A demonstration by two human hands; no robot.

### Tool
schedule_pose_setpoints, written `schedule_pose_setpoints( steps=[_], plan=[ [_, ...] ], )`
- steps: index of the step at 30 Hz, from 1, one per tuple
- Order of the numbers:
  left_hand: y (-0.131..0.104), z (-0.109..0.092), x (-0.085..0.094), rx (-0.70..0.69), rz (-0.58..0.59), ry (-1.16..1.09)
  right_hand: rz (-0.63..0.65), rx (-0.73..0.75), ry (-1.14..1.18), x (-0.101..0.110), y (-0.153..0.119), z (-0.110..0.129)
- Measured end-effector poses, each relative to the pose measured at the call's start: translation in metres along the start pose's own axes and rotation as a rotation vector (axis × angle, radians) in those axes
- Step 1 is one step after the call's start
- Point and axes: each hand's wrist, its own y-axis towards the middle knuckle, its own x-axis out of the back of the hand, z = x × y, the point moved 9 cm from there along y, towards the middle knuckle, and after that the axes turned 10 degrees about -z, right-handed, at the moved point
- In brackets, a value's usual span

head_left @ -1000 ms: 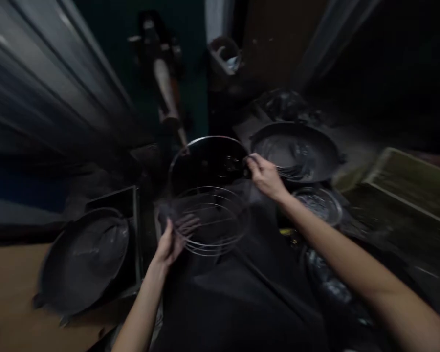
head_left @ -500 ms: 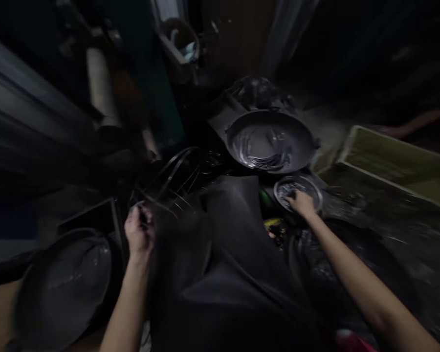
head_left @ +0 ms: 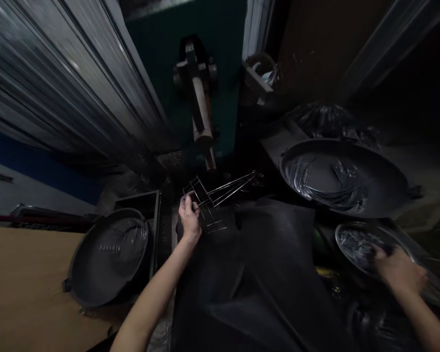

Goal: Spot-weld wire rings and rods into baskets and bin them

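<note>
Head view: gripped in left hand [head_left: 189, 218], wire frame [head_left: 213, 204], tilted, partly over dark cloth [head_left: 278, 249], in front of green machine [head_left: 223, 34]. Touching cloth or clear of it: cannot tell. In bowl [head_left: 355, 224] at right: small metal pieces [head_left: 353, 244], with blurred right hand [head_left: 401, 271] reaching over rim, fingers curled down at pieces; whether grasping any, cannot tell. Beyond bowl: dark basin [head_left: 385, 168] holding bent wires [head_left: 308, 189].

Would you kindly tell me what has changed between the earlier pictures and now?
The right hand has let go of the wire frame and moved rightward to the bowl of small metal pieces; its grip there is blurred. The wire frame has been turned more edge-on. The left hand still holds it, and the left basin and right basin appear unmoved.
</note>
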Motion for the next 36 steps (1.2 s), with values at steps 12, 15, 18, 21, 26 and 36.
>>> schedule_pose_setpoints(
  steps=[12, 15, 18, 21, 26, 36],
  plan=[
    [0.015, -0.007, 0.012, -0.116, -0.12, -0.06, 0.39, -0.271, 1.184, -0.017, -0.018, 0.322],
    [0.022, -0.009, 0.015, -0.113, -0.134, -0.074, 0.435, -0.294, 1.298, -0.028, -0.019, 0.37],
    [0.029, -0.007, 0.02, -0.097, -0.135, -0.068, 0.476, -0.321, 1.422, -0.037, -0.021, 0.395],
    [0.035, -0.005, 0.026, -0.098, -0.139, -0.026, 0.515, -0.399, 1.51, -0.043, -0.029, 0.407],
    [0.04, -0.005, 0.032, -0.118, -0.176, 0.038, 0.583, -0.546, 1.551, -0.044, -0.042, 0.419],
    [0.043, -0.011, 0.028, -0.129, -0.196, 0.077, 0.602, -0.653, 1.528, -0.041, -0.045, 0.428]
  ],
)
